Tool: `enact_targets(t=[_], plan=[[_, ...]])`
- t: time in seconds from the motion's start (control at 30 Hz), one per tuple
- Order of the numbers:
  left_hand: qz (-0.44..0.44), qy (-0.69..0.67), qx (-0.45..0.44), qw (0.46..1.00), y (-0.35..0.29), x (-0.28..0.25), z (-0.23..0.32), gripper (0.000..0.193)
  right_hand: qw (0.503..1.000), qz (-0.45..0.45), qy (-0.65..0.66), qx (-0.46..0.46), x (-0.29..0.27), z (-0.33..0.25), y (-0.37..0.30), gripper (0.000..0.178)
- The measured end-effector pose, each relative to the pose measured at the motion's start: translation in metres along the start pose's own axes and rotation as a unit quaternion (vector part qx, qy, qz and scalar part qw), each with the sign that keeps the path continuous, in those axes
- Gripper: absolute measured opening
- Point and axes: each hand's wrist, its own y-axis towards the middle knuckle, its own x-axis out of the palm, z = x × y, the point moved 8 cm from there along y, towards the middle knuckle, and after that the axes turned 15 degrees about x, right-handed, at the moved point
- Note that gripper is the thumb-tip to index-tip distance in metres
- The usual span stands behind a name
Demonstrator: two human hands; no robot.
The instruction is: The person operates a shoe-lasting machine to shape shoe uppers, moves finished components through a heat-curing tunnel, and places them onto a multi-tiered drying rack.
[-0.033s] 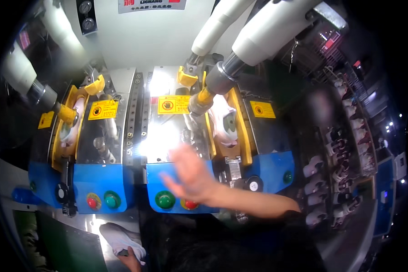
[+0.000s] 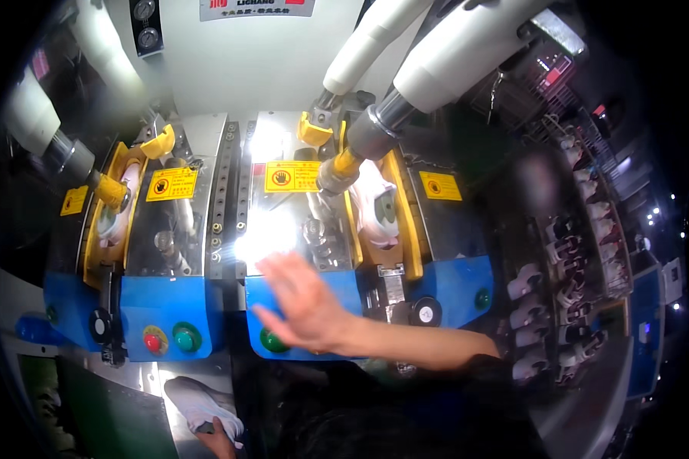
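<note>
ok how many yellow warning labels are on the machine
4: a far-left label and a second label either side of the left mounted shoe, then a third label and a far-right label either side of the right mounted shoe. Others could be hidden elsewhere.

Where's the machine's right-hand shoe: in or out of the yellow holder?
In. The pale shoe sits between two yellow side plates, one on each side.

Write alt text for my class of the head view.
An open right hand is in front of a blue panel, partly hiding a green button. The left hand holds a pale shoe; two more shoes sit between yellow blocks.
</note>
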Motion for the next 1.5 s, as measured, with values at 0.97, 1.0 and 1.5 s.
enact_targets(t=[0.97,1.0,1.5], plan=[[0.032,0.001,-0.032,0.999,-0.015,0.007,-0.013,0.066,0.983,-0.079,0.148,-0.078,0.102,-0.088,-0.077,0.045],[0.047,-0.042,-0.022,0.998,-0.015,0.009,-0.013,0.066,0.969,-0.124,0.203,-0.068,0.122,-0.101,-0.1,0.044],[0.242,0.053,-0.022,0.969,-0.075,-0.124,-0.007,0.074,0.779,-0.51,0.335,0.142,0.254,-0.171,-0.232,0.018]])
